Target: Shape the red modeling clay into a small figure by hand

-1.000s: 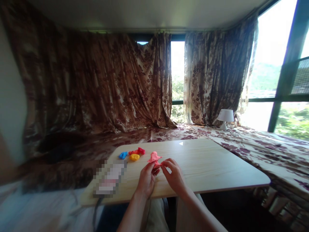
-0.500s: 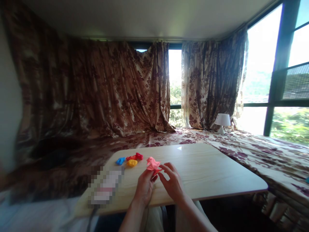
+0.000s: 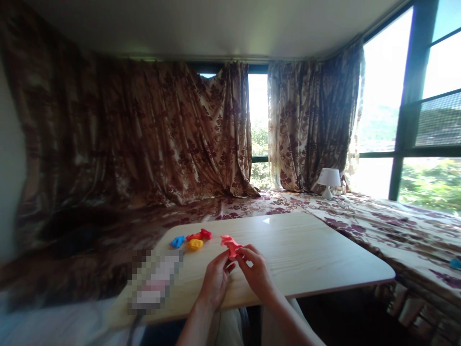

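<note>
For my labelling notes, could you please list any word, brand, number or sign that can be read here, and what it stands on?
There is no readable text.
Pixelated item on the table: too blurred to tell of any print.
Pink piece, blue piece, yellow piece, red piece: no lettering visible.

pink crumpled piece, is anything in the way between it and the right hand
Nothing visible: the right hand has its fingers at the near right edge of the pink crumpled piece, and the left hand holds it. The blue, yellow and red pieces lie off to the left.
</note>
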`<state>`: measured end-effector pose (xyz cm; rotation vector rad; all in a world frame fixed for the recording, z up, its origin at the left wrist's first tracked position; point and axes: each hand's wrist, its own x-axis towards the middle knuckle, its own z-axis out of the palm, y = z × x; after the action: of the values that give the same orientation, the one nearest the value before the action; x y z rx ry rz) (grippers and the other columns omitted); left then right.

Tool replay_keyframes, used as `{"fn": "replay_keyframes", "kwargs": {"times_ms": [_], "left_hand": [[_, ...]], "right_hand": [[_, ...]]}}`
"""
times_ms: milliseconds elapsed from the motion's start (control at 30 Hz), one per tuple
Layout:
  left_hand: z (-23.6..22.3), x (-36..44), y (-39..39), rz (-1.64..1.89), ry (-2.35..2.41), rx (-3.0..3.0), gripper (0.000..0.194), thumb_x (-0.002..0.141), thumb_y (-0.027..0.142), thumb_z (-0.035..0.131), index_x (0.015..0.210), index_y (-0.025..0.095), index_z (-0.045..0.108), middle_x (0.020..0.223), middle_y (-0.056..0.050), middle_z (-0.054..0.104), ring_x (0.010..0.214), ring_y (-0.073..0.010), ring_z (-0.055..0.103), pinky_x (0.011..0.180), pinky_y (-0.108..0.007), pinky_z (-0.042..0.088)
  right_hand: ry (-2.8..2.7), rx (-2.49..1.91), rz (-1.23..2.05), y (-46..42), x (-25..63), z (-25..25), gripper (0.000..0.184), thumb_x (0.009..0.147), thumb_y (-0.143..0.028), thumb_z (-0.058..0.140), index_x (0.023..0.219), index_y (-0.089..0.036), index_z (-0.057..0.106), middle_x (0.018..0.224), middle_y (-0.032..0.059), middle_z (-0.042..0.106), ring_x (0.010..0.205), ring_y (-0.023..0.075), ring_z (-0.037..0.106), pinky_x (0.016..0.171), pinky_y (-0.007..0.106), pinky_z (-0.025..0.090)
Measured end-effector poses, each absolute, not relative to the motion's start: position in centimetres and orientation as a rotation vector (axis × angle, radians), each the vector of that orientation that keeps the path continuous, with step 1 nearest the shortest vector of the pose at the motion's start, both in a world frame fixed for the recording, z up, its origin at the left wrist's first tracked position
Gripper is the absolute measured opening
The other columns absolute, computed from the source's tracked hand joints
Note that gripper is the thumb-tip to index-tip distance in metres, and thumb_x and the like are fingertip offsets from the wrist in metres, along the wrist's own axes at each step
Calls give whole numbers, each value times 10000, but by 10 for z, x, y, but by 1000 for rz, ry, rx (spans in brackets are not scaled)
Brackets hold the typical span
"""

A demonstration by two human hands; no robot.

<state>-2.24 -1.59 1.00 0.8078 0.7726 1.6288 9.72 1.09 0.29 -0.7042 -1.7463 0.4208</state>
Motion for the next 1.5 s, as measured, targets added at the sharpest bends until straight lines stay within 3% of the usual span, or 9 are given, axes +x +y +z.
{"fn": "replay_keyframes", "kwargs": {"times_ms": [267,533,733,867,1100,1300,1500], "left_hand": [[3,-26,-13,1626,774,877,265,630,302,724,857,168,706,945,-81,684,873,-170,588,774,-274,425],[3,-29,-3,1701,917,895,313,574,352,747,834,185,696,909,-56,694,853,-179,594,751,-273,426],[5,-40,15,1720,1279,1283,262,614,350,686,785,151,683,774,-60,687,782,-208,600,768,-307,423],[0,-33,19,1673,1442,1504,169,596,316,684,685,172,682,709,-61,672,767,-227,602,768,-312,425],[-8,-35,9,1539,1642,1757,154,671,284,609,752,179,687,788,-81,669,838,-248,572,790,-345,409],[-7,-43,-3,1418,1742,1848,181,675,231,575,803,177,691,820,-82,663,866,-240,549,800,-338,404],[-4,-39,3,1362,1896,1924,223,696,251,561,864,185,690,878,-79,658,905,-242,532,809,-329,390]], "right_hand": [[-1816,-827,337,11,96,0,178,812,-136,501,860,-214,653,789,12,603,700,135,554,666,235,427],[-1849,-906,252,14,95,-5,244,817,-159,458,959,-221,646,802,21,610,656,137,565,632,235,436],[-1642,-963,359,36,100,-11,287,809,-168,404,943,-171,659,845,68,639,756,180,605,664,271,470],[-1667,-930,475,39,103,-7,289,709,-122,492,932,-184,665,881,60,648,850,206,596,707,290,480],[-1734,-875,540,35,102,-5,256,742,-156,526,950,-199,670,877,49,656,871,204,593,775,314,474],[-1762,-758,633,34,100,-7,261,757,-180,540,987,-197,663,923,57,658,870,199,607,739,298,494],[-1677,-764,811,37,98,1,244,792,-322,545,917,-159,676,858,66,688,793,200,625,664,285,501]]}}
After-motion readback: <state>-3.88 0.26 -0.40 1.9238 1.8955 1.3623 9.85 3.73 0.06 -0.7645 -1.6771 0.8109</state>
